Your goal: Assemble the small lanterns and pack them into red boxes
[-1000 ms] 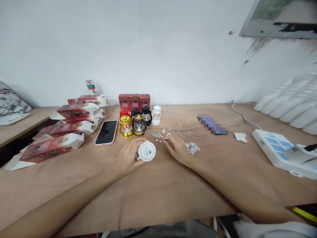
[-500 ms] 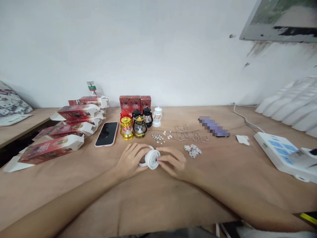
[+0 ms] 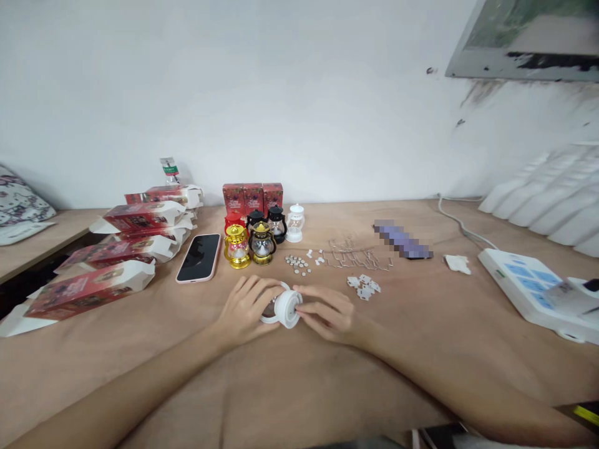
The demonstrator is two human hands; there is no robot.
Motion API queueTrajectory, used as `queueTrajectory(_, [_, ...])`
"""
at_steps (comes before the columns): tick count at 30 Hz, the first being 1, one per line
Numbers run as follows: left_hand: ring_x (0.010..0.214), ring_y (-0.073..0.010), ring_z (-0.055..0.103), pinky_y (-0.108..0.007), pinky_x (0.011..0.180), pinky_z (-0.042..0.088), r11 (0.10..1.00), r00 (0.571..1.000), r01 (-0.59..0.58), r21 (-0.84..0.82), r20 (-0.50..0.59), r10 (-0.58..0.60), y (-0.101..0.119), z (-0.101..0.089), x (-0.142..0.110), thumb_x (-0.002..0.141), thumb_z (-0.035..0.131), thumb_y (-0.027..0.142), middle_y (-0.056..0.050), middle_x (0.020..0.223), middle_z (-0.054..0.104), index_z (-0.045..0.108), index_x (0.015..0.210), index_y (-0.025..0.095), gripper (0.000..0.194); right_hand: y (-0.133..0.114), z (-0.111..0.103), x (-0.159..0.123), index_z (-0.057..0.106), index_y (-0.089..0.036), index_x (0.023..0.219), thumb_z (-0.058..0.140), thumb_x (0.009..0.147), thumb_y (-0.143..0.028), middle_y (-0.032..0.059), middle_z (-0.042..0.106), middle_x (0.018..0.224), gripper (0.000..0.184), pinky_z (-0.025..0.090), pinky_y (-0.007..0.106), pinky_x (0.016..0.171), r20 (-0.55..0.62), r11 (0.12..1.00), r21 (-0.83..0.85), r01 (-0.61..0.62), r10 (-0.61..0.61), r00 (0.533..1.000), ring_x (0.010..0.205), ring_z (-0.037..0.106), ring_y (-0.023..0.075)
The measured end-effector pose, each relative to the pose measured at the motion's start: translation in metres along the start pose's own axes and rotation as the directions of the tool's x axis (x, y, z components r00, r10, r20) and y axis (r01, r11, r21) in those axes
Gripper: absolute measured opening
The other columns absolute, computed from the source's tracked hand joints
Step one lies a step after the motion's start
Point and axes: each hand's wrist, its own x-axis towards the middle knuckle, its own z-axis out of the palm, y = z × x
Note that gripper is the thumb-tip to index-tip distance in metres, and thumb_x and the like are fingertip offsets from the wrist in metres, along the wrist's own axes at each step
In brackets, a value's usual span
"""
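Observation:
My left hand (image 3: 248, 310) is wrapped round a small white lantern (image 3: 289, 310), which lies on its side with its round base turned to the right. My right hand (image 3: 326, 312) has its fingers drawn together at the underside of that base, the fingertips touching it. Whatever may be pinched there is too small to make out. Just beyond the hands are a gold lantern (image 3: 238, 251), a dark bronze lantern (image 3: 262, 244) and a standing white lantern (image 3: 295, 223). Several button cells (image 3: 297, 264) and flat white plastic pieces (image 3: 364, 286) lie beyond my right hand.
Opened red boxes (image 3: 93, 287) are piled at the left, beside a phone (image 3: 199, 257). Closed red boxes (image 3: 253, 198) stand behind the lanterns. Thin wire handles (image 3: 358, 257) and a pixelated purple object (image 3: 402, 240) lie farther right, then a white power strip (image 3: 528, 280) with a cable.
The view has shifted slightly. Both hands stay at the white lantern; its base has turned a little further to the right, and my right fingertips still touch its underside.

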Motion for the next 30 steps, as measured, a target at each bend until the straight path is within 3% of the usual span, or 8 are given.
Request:
queueTrajectory(17, [0.080,-0.0183,0.054,-0.031,0.068,0.035,0.998,0.999,-0.012,0.058,-0.048,0.015,0.002,0.003,-0.002,0.086,0.054,0.038,-0.006,0.104,0.067,0.056,0.106,0.016,0.029,-0.006,0.006,-0.003,0.056,-0.022,0.089,0.053,0.081,-0.010,0.0092,0.068,0.099,0.015,0.056,0.026,0.065,0.002,0.998,0.019,-0.067,0.067,0.998,0.078,0.067,0.0144])
queueTrajectory(20, [0.080,-0.0175,0.056,-0.030,0.068,0.036,1.000,1.000,0.002,0.020,-0.020,-0.001,0.002,0.000,0.001,0.085,0.055,0.038,-0.006,0.102,0.067,0.056,0.103,0.017,0.028,0.008,0.005,-0.005,0.055,-0.021,0.099,0.050,0.083,-0.012,0.0090,0.068,0.098,0.019,0.055,0.029,0.074,-0.009,0.994,0.077,-0.077,0.078,0.997,0.087,0.066,0.0161])
queueTrajectory(22, [0.084,-0.0180,0.057,-0.030,0.070,0.037,1.000,1.000,0.023,-0.003,-0.017,-0.023,0.002,-0.002,0.001,0.085,0.054,0.037,-0.008,0.103,0.066,0.055,0.104,0.017,0.028,0.029,0.002,-0.007,0.055,-0.020,0.101,0.048,0.084,-0.013,0.0085,0.068,0.093,0.019,0.054,0.033,0.076,-0.032,0.988,0.016,-0.152,0.152,0.988,0.088,0.066,0.0182])
queueTrajectory(24, [0.086,-0.0195,0.057,-0.030,0.070,0.040,0.998,0.997,0.061,-0.011,-0.037,-0.062,0.002,-0.001,0.001,0.084,0.055,0.035,-0.009,0.102,0.064,0.054,0.105,0.017,0.028,0.056,-0.003,-0.008,0.056,-0.020,0.096,0.045,0.085,-0.015,0.0085,0.069,0.087,0.016,0.052,0.037,0.074,-0.035,0.936,-0.156,-0.315,0.314,0.949,0.085,0.064,0.0209])
queueTrajectory(26, [0.087,-0.0216,0.056,-0.031,0.070,0.042,0.994,0.992,0.111,-0.001,-0.068,-0.111,0.001,0.001,-0.001,0.080,0.056,0.033,-0.011,0.098,0.061,0.054,0.105,0.015,0.031,0.082,-0.007,-0.004,0.057,-0.018,0.095,0.046,0.084,-0.016,0.0095,0.069,0.088,0.015,0.049,0.040,0.077,0.085,0.838,-0.305,-0.453,0.498,0.863,0.088,0.062,0.0242])
queueTrajectory(28, [0.085,-0.0226,0.054,-0.033,0.068,0.045,0.988,0.983,0.156,0.004,-0.098,-0.155,0.001,0.003,-0.002,0.076,0.057,0.031,-0.012,0.095,0.057,0.053,0.106,0.014,0.034,0.101,-0.009,0.003,0.057,-0.016,0.099,0.048,0.082,-0.015,0.0090,0.070,0.091,0.019,0.046,0.040,0.082,0.258,0.771,-0.411,-0.486,0.610,0.749,0.095,0.060,0.0246])
queueTrajectory(30, [0.087,-0.0237,0.054,-0.034,0.069,0.047,0.983,0.976,0.182,-0.007,-0.119,-0.182,0.001,0.006,-0.004,0.073,0.057,0.028,-0.013,0.095,0.054,0.053,0.106,0.014,0.036,0.109,-0.007,0.012,0.056,-0.015,0.106,0.049,0.082,-0.014,0.0093,0.070,0.096,0.025,0.043,0.038,0.086,0.401,0.744,-0.503,-0.440,0.652,0.644,0.101,0.058,0.0241])
